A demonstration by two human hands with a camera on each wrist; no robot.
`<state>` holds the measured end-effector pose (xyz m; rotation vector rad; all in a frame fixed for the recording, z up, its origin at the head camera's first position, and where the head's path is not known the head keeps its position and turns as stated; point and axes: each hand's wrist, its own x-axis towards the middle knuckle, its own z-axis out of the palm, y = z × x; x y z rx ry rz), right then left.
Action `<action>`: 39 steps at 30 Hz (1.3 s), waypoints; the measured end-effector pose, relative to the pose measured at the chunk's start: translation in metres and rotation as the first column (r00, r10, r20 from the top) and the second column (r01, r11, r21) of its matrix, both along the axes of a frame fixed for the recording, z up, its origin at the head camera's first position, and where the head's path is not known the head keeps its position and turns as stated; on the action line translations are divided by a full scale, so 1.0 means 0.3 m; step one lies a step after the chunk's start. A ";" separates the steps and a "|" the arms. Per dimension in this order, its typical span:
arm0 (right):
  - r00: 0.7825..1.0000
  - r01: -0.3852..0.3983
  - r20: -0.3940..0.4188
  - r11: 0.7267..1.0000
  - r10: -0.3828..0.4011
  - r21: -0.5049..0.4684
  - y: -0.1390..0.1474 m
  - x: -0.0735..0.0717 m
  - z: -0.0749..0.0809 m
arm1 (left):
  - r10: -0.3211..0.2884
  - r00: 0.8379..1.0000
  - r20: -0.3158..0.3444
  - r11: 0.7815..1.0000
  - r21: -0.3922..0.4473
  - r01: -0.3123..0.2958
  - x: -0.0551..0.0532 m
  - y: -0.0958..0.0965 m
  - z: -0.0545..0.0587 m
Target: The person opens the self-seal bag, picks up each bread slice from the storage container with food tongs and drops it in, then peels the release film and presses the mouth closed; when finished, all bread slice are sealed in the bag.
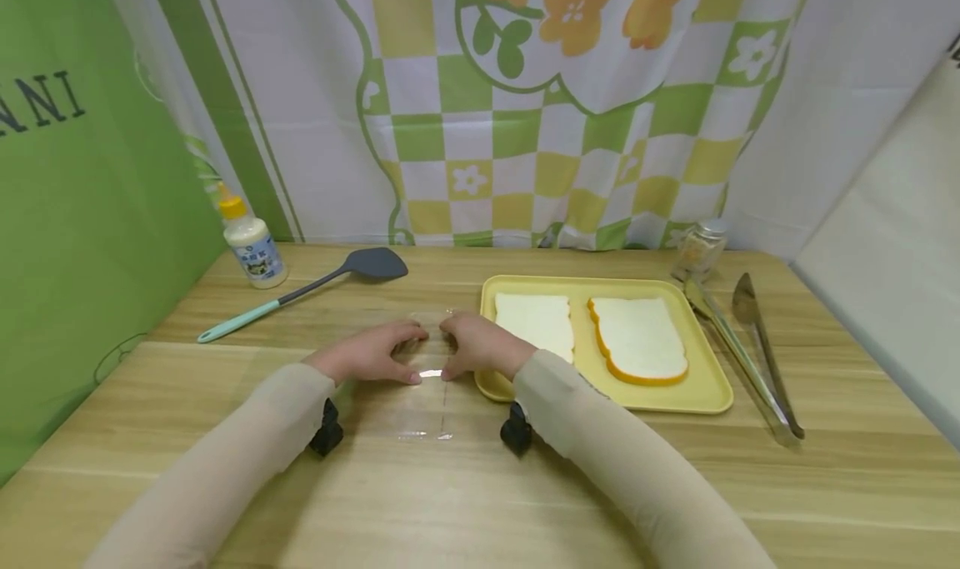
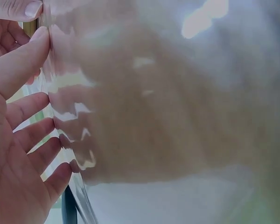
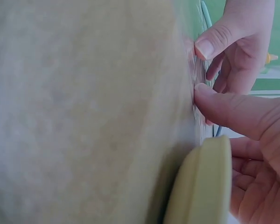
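A clear plastic sheet or bag (image 1: 420,406) lies flat on the wooden table; its glossy surface fills much of the left wrist view. My left hand (image 1: 367,354) rests on it with thumb and fingers spread, the fingertips (image 2: 46,128) touching the plastic. Close beside it, my right hand (image 1: 483,346) touches the same plastic, its thumb tip (image 3: 206,91) near the left thumb and its forefinger held apart from that thumb. The right forearm passes over the near left part of a yellow tray (image 1: 708,396).
Two bread slices, one white (image 1: 534,323) and one orange-edged (image 1: 641,340), lie on the tray. Tongs (image 1: 738,356) and a glass jar (image 1: 701,252) are to its right. A spatula (image 1: 311,287) and a yellow-capped bottle (image 1: 257,254) sit at the back left.
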<state>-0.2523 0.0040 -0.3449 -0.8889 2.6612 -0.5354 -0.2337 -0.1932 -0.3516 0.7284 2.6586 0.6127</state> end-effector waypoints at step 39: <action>1.000 -0.003 -0.030 1.000 0.004 0.015 -0.003 -0.003 -0.002 | 0.029 0.999 -0.018 0.999 0.038 -0.028 0.041 -0.044 -0.013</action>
